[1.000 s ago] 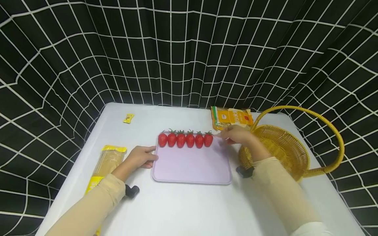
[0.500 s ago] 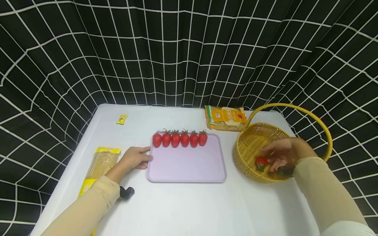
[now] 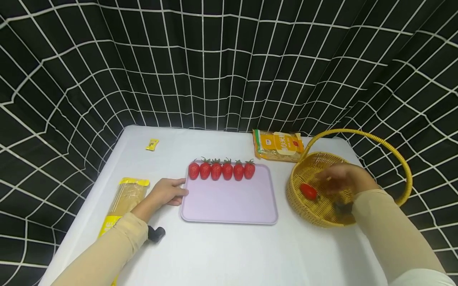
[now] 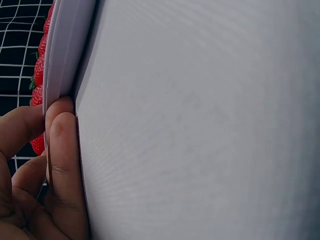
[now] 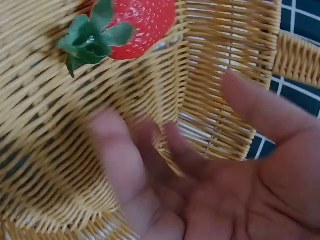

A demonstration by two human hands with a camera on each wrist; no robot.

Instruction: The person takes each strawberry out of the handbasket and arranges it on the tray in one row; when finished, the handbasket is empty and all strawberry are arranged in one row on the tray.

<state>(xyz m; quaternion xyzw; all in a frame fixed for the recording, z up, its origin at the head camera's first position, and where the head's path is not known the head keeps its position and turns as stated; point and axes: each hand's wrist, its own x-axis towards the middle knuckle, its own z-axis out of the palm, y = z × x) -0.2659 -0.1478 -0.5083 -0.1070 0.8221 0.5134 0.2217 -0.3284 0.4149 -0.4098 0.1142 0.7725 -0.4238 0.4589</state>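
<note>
My left hand (image 3: 167,193) grips the left edge of a pale lilac tray (image 3: 229,202). In the left wrist view, its fingers (image 4: 64,155) lie along the outside of the tray's rim. Several red strawberries (image 3: 216,171) with green leaves stand in a row along the tray's far side. Over the wicker basket (image 3: 304,208), my right hand (image 3: 345,178) hovers with fingers spread and nothing in them. One strawberry (image 5: 145,25) lies on the basket floor, a short way from the fingertips in the right wrist view.
A yellow-ended pack of noodles (image 3: 125,202) lies left of the tray. An orange bag (image 3: 279,145) lies behind, near the basket. A small yellow wrapped sweet (image 3: 152,144) is at the back left. The basket's tall handle (image 3: 375,139) arches over its right side.
My right hand has gone from the tray's far right corner into the basket on the right. The strawberry there has turned and shifted left a little. My left hand keeps its hold.
</note>
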